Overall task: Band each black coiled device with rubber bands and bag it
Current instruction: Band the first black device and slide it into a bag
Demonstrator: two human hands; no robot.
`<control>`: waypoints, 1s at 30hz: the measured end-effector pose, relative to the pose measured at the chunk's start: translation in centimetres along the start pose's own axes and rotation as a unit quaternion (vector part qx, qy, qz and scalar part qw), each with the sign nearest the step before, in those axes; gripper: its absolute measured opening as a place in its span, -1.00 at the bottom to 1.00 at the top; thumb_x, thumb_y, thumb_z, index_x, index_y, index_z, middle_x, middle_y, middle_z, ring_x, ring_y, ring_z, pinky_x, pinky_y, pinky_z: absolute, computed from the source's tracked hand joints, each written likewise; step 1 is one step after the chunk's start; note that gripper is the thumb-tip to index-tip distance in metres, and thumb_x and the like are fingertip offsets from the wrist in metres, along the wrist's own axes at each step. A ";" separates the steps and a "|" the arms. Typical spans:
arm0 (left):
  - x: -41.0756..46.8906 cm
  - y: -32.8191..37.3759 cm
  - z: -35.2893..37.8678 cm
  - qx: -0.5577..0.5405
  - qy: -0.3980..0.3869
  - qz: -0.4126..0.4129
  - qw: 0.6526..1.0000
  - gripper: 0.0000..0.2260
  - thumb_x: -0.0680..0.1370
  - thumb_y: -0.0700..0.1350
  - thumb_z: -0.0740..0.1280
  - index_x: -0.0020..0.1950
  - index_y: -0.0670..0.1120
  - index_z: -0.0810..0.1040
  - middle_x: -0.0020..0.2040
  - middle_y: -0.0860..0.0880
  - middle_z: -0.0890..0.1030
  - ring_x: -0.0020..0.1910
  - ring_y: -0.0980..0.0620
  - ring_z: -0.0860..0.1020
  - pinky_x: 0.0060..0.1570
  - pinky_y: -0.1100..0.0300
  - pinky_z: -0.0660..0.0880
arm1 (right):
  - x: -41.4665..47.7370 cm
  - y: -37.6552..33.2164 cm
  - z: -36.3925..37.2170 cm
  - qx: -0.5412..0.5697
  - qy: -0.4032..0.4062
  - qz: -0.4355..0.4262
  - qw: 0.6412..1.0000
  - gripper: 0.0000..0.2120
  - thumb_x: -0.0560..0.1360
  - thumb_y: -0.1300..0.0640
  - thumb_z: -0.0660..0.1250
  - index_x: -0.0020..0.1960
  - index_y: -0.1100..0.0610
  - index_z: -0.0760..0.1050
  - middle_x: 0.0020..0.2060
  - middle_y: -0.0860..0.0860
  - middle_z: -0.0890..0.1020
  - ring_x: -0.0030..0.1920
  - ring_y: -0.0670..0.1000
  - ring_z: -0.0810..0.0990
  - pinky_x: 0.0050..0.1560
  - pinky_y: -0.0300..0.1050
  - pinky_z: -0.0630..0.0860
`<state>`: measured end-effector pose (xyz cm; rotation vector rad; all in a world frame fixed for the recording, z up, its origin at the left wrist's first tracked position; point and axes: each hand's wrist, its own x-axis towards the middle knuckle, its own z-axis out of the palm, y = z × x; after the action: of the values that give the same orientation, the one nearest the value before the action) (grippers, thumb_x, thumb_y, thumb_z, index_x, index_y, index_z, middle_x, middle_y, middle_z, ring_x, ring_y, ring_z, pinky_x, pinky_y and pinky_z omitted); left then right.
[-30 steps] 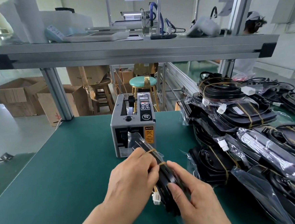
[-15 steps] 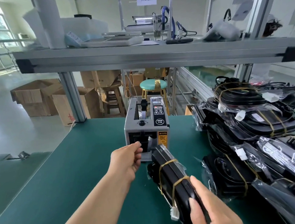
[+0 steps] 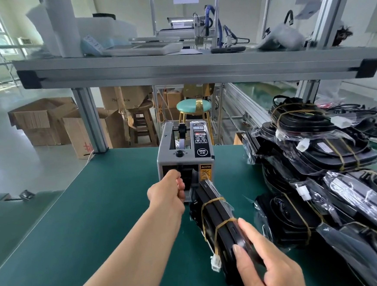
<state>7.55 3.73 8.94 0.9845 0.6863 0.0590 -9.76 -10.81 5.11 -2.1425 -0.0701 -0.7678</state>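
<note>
Head-worn wide view, forward and down, close over green bench (image 3: 94, 222).

Hands: two, left hand (image 3: 167, 192) and right hand (image 3: 269, 265). Held black coiled device (image 3: 215, 210): one, with two rubber bands (image 3: 211, 201). Tape dispenser (image 3: 185, 156): one.

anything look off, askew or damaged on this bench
Nothing damaged or spilled. The bagged devices on the right lie in a loose, tilted heap rather than a stack, and a white connector dangles off the banded device that the right hand holds.
</note>
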 end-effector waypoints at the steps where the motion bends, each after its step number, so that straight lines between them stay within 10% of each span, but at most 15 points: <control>1: -0.3 0.1 -0.3 0.004 -0.011 0.015 1.000 -0.84 0.46 -0.25 0.37 -0.28 -0.09 0.47 -0.57 0.06 0.44 -0.63 0.19 0.37 -0.60 0.36 0.30 | 0.0 0.1 -0.1 0.011 0.003 0.006 1.000 -0.60 0.44 -0.13 0.34 0.23 -0.01 0.62 0.00 -0.27 0.68 -0.14 -0.32 0.66 -0.02 -0.39 0.55; 13: -9.3 1.1 -6.0 0.303 -0.371 0.131 0.868 -0.82 0.43 -0.08 0.44 -0.35 -0.03 0.56 -0.38 -0.02 0.46 -0.43 0.10 0.37 -0.38 0.36 0.37 | -0.3 1.5 -0.2 0.111 -0.055 0.074 0.990 -0.56 0.36 -0.02 0.50 0.21 -0.26 0.55 0.03 -0.34 0.67 0.02 -0.26 0.66 0.08 -0.28 0.57; 18: -10.6 -0.2 -5.4 0.427 -0.354 0.198 0.808 -0.79 0.49 -0.14 0.45 -0.36 -0.02 0.60 -0.51 0.18 0.47 -0.53 0.26 0.37 -0.47 0.49 0.28 | -0.3 1.4 -0.2 0.115 -0.061 0.072 0.989 -0.56 0.35 -0.06 0.44 0.21 -0.30 0.53 0.06 -0.38 0.64 0.05 -0.26 0.65 0.10 -0.22 0.59; 30: -9.9 -0.9 -5.1 0.443 -0.330 0.210 0.807 -0.85 0.48 -0.13 0.47 -0.30 -0.07 0.66 -0.39 0.13 0.61 -0.42 0.28 0.49 -0.36 0.50 0.36 | -0.3 1.3 -0.2 0.099 -0.057 0.059 0.992 -0.55 0.36 -0.07 0.44 0.22 -0.32 0.49 0.10 -0.41 0.62 0.09 -0.26 0.64 0.15 -0.22 0.57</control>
<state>-3.37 3.62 11.41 1.9217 -0.2271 -0.2366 -9.69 -11.71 4.17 -1.9804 -0.0761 -0.5464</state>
